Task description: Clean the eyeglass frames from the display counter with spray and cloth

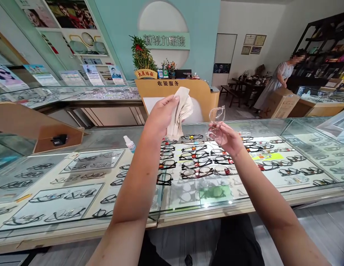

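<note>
My left hand (161, 115) is closed on a cream cleaning cloth (181, 114), pinched near its top so that it hangs down in folds. To the right, my right hand (229, 137) grips a pair of clear-framed eyeglasses (217, 115), held on edge with one lens above the other. The cloth and the eyeglasses are apart, both raised over the glass display counter. A small white-capped spray bottle (129, 144) stands on the counter left of my left forearm.
Rows of eyeglasses (196, 162) lie inside the glass display counter (105, 218). A wooden panel (54, 127) stands at the left. Beyond is a cashier desk (177, 88). At the far right, a person (280, 79) bends over a cardboard box (280, 103).
</note>
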Motion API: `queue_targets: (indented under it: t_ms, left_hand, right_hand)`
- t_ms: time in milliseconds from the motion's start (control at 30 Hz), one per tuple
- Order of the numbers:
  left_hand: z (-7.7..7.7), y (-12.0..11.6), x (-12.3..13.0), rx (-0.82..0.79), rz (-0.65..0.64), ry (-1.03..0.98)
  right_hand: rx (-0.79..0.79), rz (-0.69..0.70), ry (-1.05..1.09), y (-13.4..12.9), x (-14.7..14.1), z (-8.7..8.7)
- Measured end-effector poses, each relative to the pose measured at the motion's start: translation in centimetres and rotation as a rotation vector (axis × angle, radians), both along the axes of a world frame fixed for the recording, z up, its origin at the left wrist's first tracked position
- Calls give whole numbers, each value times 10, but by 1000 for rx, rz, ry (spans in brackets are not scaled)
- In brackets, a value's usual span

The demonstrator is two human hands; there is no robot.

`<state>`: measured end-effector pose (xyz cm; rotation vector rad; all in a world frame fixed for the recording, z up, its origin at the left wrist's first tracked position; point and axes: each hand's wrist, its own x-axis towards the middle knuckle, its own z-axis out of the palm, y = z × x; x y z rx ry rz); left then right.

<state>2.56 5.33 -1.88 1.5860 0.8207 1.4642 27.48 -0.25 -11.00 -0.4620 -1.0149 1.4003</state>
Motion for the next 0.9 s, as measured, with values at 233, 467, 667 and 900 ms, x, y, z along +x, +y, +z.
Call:
queue_targets:
  t_ms: [233,467,667,900]
  left_hand:
    - [1,2,6,-50,-171,-225]
    - [0,-3,4,-71,-354,-113]
    - [-3,-11,9,-73,-439,-43]
    - [-5,-17,23,-126,-483,-121]
  right_hand:
    - [90,-69,-72,5,-39,73]
    - [239,-148,-66,16,-58,100]
    - [289,-181,-131,22,-51,93]
    - [321,-124,-168,23,-52,87]
